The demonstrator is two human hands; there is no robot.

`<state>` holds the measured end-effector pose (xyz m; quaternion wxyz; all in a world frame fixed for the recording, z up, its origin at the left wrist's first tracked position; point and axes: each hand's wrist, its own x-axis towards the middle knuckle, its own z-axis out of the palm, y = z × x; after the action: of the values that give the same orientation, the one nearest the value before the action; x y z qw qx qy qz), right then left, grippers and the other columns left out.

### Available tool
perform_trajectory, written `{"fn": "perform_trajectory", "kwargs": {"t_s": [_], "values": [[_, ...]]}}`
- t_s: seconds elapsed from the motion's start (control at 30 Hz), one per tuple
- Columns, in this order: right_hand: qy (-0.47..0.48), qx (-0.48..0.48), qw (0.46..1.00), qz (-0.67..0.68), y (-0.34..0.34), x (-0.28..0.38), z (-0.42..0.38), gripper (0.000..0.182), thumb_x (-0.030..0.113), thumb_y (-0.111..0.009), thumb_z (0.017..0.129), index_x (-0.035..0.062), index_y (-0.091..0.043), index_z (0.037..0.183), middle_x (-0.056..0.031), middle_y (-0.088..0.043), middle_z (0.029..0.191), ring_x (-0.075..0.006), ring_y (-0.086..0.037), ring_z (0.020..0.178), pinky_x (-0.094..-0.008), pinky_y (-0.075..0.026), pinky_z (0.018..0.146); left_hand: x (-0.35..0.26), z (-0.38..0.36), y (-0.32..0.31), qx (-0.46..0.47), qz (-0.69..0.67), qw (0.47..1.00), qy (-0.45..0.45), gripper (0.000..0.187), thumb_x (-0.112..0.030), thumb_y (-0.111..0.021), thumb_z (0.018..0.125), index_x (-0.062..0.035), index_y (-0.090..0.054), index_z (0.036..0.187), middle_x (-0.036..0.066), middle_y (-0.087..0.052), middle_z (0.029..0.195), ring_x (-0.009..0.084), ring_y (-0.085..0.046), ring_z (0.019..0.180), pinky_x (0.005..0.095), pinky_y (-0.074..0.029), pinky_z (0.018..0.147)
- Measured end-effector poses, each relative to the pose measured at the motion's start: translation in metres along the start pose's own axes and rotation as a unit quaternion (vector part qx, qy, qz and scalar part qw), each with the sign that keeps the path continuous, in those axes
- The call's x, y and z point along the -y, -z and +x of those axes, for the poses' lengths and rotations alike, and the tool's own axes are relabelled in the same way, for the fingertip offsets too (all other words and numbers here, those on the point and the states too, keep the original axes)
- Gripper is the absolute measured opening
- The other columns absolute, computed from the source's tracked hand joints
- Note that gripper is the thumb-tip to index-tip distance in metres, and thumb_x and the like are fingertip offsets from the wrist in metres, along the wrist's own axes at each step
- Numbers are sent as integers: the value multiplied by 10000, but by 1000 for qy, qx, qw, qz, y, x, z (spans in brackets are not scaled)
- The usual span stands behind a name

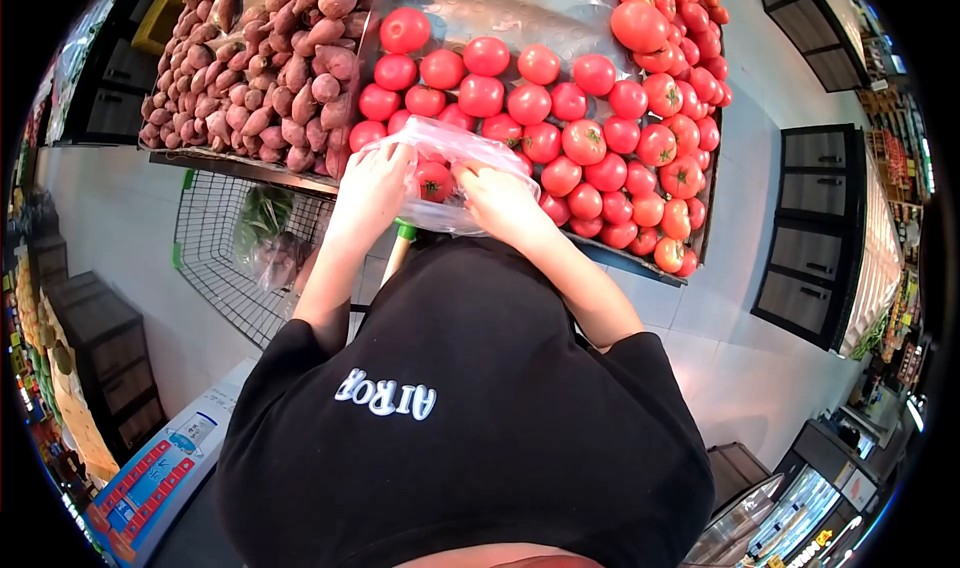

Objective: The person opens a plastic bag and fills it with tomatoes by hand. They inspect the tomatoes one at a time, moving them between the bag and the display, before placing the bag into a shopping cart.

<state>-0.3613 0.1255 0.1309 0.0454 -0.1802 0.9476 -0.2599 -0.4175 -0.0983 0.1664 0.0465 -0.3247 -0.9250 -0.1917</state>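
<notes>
My left hand (378,173) is closed on the left side of a clear plastic bag (450,140). On its other side, the fingers of my right hand (495,203) pinch the bag near its edge. The film spreads between both hands at the front edge of the tomato display, and a red tomato (433,181) shows between them, framed by the bag. Loose tomatoes (583,142) lie just beyond and to the right of my hands. My fingertips are partly covered by the folded film.
Sweet potatoes (250,88) are heaped left of the tomatoes. Below them stands a wire shopping cart (215,238) with bagged leafy greens (265,213) in it. A green-topped handle (404,232) is close to my body. Dark drawer cabinets (812,233) stand across the aisle at right.
</notes>
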Motion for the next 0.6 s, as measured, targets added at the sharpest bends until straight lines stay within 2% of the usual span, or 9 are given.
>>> {"fn": "perform_trajectory", "kwargs": {"t_s": [0.07, 0.17, 0.2, 0.3, 0.33, 0.43, 0.53, 0.6], "values": [[31, 48, 998, 37, -2, 8, 13, 473, 8, -615, 821, 6, -595, 1294, -208, -645, 1185, -391, -678, 1027, -457, -552, 883, -2, 1, 3, -26, -4, 1000, -1, 252, -73, -640, 872, -41, -606, 1119, 118, -672, 1040, 334, -635, 1067, 450, -467, 942], [103, 27, 985, 136, -30, 5, 37, 235, -29, -567, 831, 18, -635, 1051, -188, -607, 1109, -372, -625, 1095, -455, -537, 902, -6, 3, 11, -59, -46, 997, -6, 318, -78, -681, 858, -73, -652, 1174, 84, -669, 1114, 291, -615, 1097, 424, -452, 967], [84, 35, 993, 75, -38, 7, 45, 232, -17, -577, 821, 33, -641, 1039, -173, -601, 1184, -366, -587, 1169, -451, -519, 949, -6, 3, 13, -69, -65, 995, -7, 345, -83, -698, 852, -88, -667, 1195, 69, -668, 1139, 272, -608, 1110, 413, -446, 980], [119, 35, 990, 64, -52, 4, 54, 239, 26, -612, 817, 42, -638, 1054, -167, -595, 1227, -374, -559, 1211, -460, -505, 983, -6, 3, 15, -146, -62, 987, -17, 319, -107, -734, 849, -127, -717, 1167, 36, -669, 1147, 272, -599, 1101, 410, -446, 978], [112, 72, 990, 41, -54, 3, 58, 286, 67, -632, 827, 54, -641, 1113, -168, -590, 1265, -379, -555, 1229, -456, -502, 995, -8, 5, 17, -164, -54, 985, -13, 270, -127, -759, 850, -142, -739, 1119, 40, -670, 1166, 283, -598, 1111, 422, -448, 996], [161, 37, 986, -21, -43, 2, 48, 368, 74, -616, 863, 66, -632, 1230, -184, -581, 1293, -382, -561, 1239, -469, -496, 1003, -6, 6, 15, -178, -67, 982, -7, 230, -166, -766, 865, -134, -751, 1092, 55, -671, 1204, 296, -597, 1148, 433, -443, 1027], [89, 88, 992, 21, -56, -7, 44, 436, 78, -601, 891, 81, -611, 1327, -199, -565, 1356, -388, -568, 1250, -485, -482, 1031, 5, 0, 9, -131, -80, 988, -18, 198, -202, -768, 876, -120, -762, 1055, 72, -667, 1234, 307, -589, 1187, 442, -433, 1056], [39, 115, 992, 16, -44, -6, 36, 513, 10, -600, 843, 47, -561, 1353, -239, -544, 1349, -401, -592, 1187, -486, -497, 975, 5, -2, 7, -116, -75, 990, -19, 201, -219, -766, 879, -113, -763, 1050, 79, -666, 1237, 312, -589, 1191, 448, -429, 1062]]}}
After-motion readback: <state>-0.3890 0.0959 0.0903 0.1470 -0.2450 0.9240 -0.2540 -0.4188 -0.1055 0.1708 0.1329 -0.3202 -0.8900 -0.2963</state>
